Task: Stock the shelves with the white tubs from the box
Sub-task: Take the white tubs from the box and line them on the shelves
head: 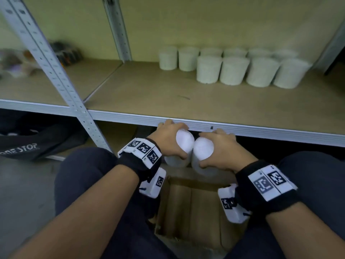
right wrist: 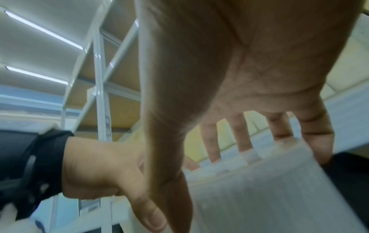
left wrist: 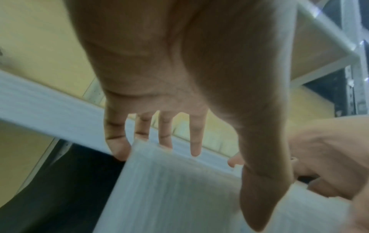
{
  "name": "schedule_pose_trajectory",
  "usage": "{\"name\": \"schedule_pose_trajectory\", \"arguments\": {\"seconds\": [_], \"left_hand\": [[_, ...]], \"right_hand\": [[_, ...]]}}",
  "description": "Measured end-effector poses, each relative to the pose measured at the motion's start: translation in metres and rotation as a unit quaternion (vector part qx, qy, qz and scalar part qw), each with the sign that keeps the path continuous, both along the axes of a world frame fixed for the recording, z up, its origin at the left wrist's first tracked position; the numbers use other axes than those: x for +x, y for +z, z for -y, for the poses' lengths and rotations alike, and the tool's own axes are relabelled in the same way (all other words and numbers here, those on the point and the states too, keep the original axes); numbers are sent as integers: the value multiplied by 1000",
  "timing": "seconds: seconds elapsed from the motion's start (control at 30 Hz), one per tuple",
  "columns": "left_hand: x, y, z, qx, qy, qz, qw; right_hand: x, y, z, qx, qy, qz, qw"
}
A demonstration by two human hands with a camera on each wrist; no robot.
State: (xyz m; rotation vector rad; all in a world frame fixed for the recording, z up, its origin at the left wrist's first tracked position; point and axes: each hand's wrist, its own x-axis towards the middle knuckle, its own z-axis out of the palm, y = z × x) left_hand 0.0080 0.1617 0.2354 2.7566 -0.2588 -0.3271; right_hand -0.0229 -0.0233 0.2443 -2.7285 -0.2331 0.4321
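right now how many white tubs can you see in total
12. Back shelf row: six. Front row: four. One in each hand above the box. Others may be hidden.

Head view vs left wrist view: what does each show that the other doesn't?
Head only: the tubs already on the shelf, the cardboard box between the knees, a black bag lower left.
Left wrist only: the palm side of the left hand, fingers over the top edge of its tub.
Both: the hands side by side, each gripping a white tub, and the shelf's metal front edge.
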Motion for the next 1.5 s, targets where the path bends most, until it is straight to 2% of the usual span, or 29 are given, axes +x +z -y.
{"name": "schedule_pose_trajectory", "arguments": {"seconds": [0.23, 0.43, 0.53, 0.8, 0.97, 1.07, 1.2, 1.5], "left_hand": [[-1, 63, 0, -65, 6, 96, 993], [15, 90, 8, -100, 34, 164, 981], [27, 90, 14, -124, 51, 182, 974], [49, 70, 22, -141, 82, 157, 974], [51, 66, 18, -122, 66, 157, 978], [47, 69, 14, -94, 39, 147, 984], [36, 70, 8, -100, 29, 187, 977], [34, 69, 5, -112, 61, 235, 964]], "right_hand": [[-2, 69, 10, 60, -1, 118, 991], [22, 86, 24, 122, -28, 191, 974], [42, 82, 25, 130, -38, 216, 967], [74, 55, 20, 130, -66, 193, 970], [74, 55, 23, 112, -56, 183, 975], [66, 59, 22, 59, -37, 176, 982], [55, 62, 23, 33, -33, 228, 973], [62, 73, 21, 27, -19, 223, 974]]}}
